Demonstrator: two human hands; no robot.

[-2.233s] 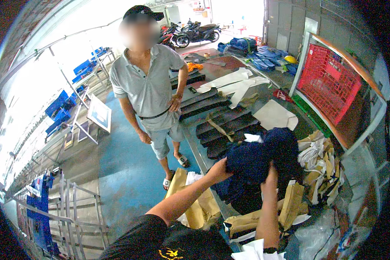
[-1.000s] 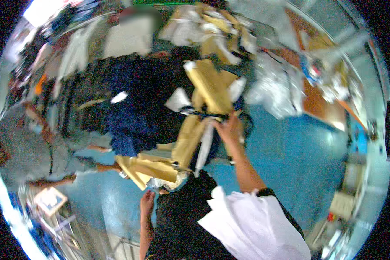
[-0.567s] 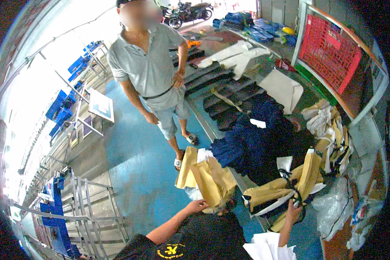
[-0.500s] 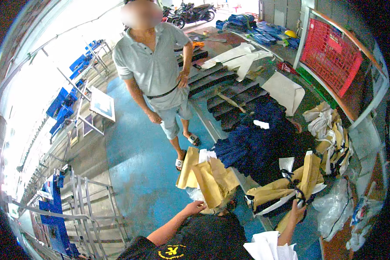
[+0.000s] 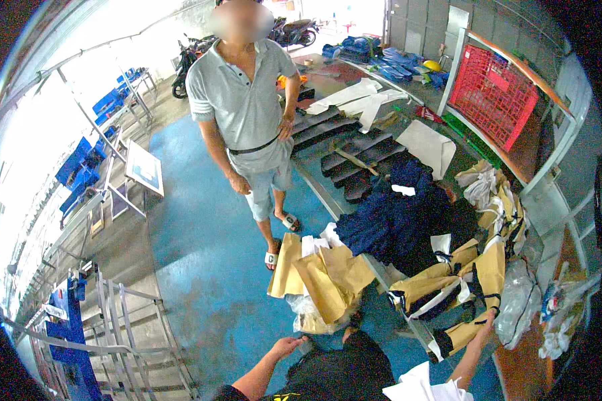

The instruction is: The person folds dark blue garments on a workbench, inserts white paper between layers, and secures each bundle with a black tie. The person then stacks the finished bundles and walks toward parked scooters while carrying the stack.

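My right hand (image 5: 486,326) is closed on the edge of a brown paper piece (image 5: 461,334) with dark strips, at the near right of the low table. Beside it lie more folded brown pieces (image 5: 427,284) with white and dark edges. My left hand (image 5: 289,347) is above my lap, its fingers curled; a small greyish thing shows at the fingertips, too blurred to name. Just beyond that hand stands a bag of brown paper sheets (image 5: 328,281), apart from the fingers. White sheets (image 5: 428,386) lie against my right forearm.
A person in a grey shirt (image 5: 251,100) stands ahead, beside the table. Navy fabric (image 5: 394,217) is heaped on the table, with dark strips (image 5: 361,160) behind. A clear plastic bag (image 5: 517,304) lies at right, below a framed red crate (image 5: 493,93). Metal racks (image 5: 124,327) stand left.
My left hand has moved off the brown paper bag, back toward my lap. My right hand has shifted right with the brown piece, which now lies more spread out.
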